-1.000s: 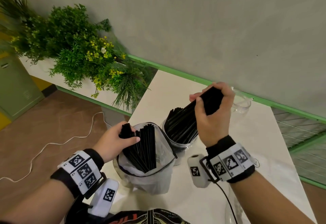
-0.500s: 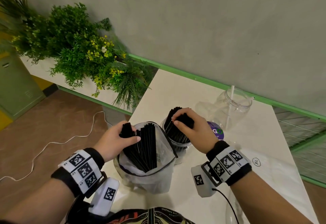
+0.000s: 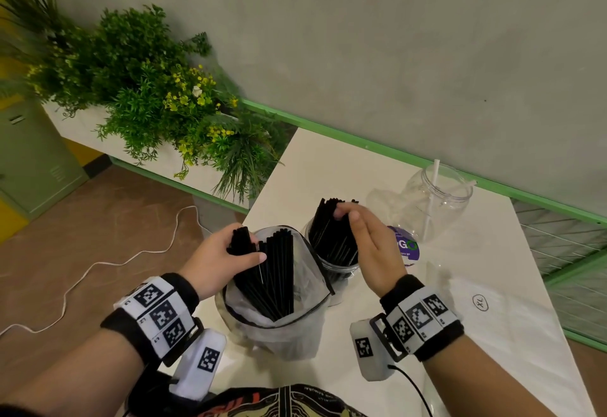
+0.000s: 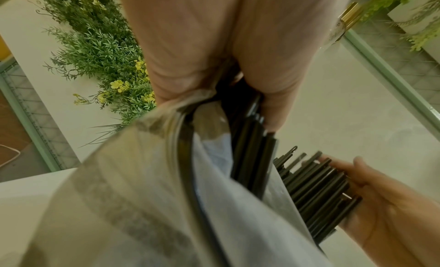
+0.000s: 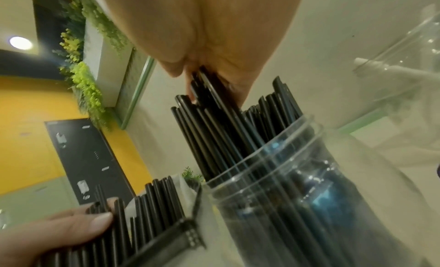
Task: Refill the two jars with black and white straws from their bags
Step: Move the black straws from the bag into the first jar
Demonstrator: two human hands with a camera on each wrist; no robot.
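Black straws (image 3: 331,236), standing packed in the nearer jar (image 3: 338,272) directly under the right hand (image 3: 371,252), tips fanned above the rim. Right hand fingers (image 3: 345,211) laid fairly straight against the straw tops, thumb alongside; whether pinching a few or only pressing them down cannot be told for certain (right wrist view suggests tips caught between the digits). More black straws, still a thick bundle (image 3: 272,272), upright in the clear bag (image 3: 282,328) just right of the left hand (image 3: 220,259). Left hand curled round a clump of straw tops at the bag mouth, thumb across them. Second jar (image 3: 437,200) beyond the right hand, well apart from it, holding only a couple of white straws (image 3: 432,200). White bag (image 3: 492,324) flat on the table (image 3: 328,167) right of the right wrist, apparently unopened. Judged progress: black jar largely filled, bag not yet emptied; white jar barely started, so roughly half of the work remaining.
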